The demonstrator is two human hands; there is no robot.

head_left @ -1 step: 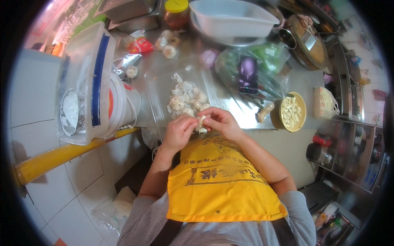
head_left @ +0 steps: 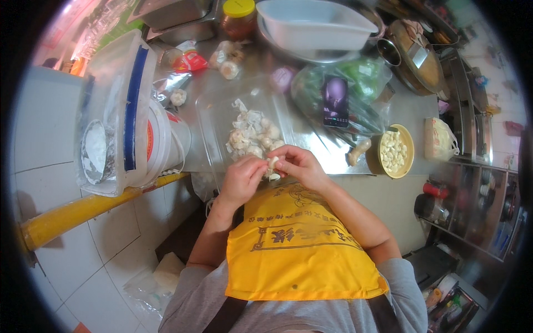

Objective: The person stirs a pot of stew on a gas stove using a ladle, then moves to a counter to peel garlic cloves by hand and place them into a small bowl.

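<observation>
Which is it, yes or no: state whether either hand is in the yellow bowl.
No, the left hand and right hand are together at a garlic clove, left of the yellow bowl.

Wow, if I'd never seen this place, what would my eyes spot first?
Probably the bright yellow apron at the bottom middle, just below the left hand and right hand, whose fingertips meet at a pale garlic clove. Next, perhaps the dark phone on the plastic bag, then the yellow bowl of whitish cloves to the right.
</observation>
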